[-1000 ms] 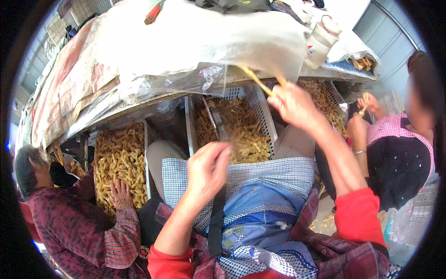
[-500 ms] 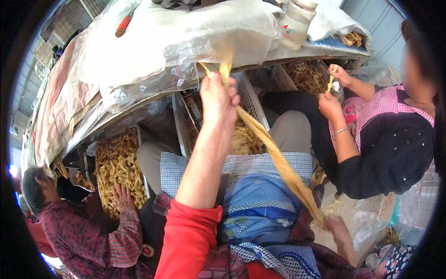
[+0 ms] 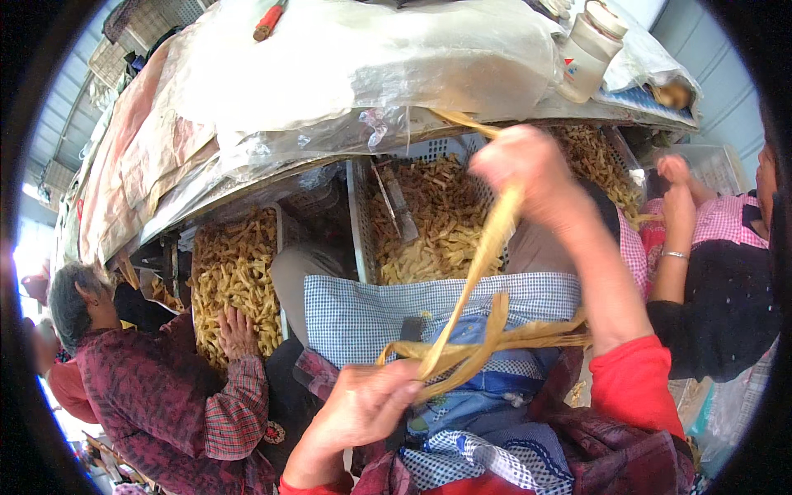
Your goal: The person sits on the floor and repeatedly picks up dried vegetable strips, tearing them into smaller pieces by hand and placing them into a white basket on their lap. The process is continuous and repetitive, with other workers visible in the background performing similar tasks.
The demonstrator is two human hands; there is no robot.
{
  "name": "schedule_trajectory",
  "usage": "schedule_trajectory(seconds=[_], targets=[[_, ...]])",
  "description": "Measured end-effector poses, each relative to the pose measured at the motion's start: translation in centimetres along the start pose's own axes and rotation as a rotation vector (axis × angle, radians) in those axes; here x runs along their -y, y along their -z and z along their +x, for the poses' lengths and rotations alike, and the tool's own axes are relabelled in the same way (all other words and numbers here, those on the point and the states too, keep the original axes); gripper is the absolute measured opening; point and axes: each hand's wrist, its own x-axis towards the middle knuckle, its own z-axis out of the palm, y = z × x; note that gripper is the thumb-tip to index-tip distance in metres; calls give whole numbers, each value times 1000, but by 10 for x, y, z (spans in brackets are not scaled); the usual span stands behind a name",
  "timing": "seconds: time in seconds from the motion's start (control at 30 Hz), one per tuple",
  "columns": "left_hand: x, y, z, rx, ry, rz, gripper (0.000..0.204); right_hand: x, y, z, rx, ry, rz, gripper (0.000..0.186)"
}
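Observation:
My right hand (image 3: 520,169), blurred, is raised near the cloth-covered table edge, closed round a long, soft yellow strip (image 3: 470,256). The strip runs down to my left hand (image 3: 367,400), which grips it low over my lap at bottom centre. Loose loops of the same material lie over my blue checked apron (image 3: 371,309). Another length shows beyond my right hand, against the table (image 3: 247,74) edge. Behind my hands, under that edge, stands a white plastic crate (image 3: 356,210) filled with short yellow-brown pieces (image 3: 437,198).
More piece-filled crates (image 3: 235,297) (image 3: 590,169) sit either side. A co-worker (image 3: 124,379) at left rests a hand on the pieces; another (image 3: 701,280) at right works with both hands raised. A red-handled tool (image 3: 268,21) and a translucent jar (image 3: 586,58) lie on the covered table.
My left hand has dropped from the table edge to my lap, while my right hand has risen from the lower right, stretching the strip. The rest of the strip now loops across the apron.

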Motion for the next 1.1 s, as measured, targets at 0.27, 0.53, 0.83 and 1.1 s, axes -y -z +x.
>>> schedule_trajectory(seconds=[0.27, 0.53, 0.83, 1.1], targets=[[75, -7, 42, -272, -20, 1032, 48, -3, 148, -47, 328, -893, -88, 18], [20, -39, 82, 196, -90, -250, 46, 103, 82, 2, 687, -471, 508, 11], [61, -23, 76, -2, -378, 134, 17, 138, 72, -81, 475, -1287, 1777, 51], [56, -55, 68, 15, 146, -334, 50, 144, 3, -59, 505, -406, 610, 41]])
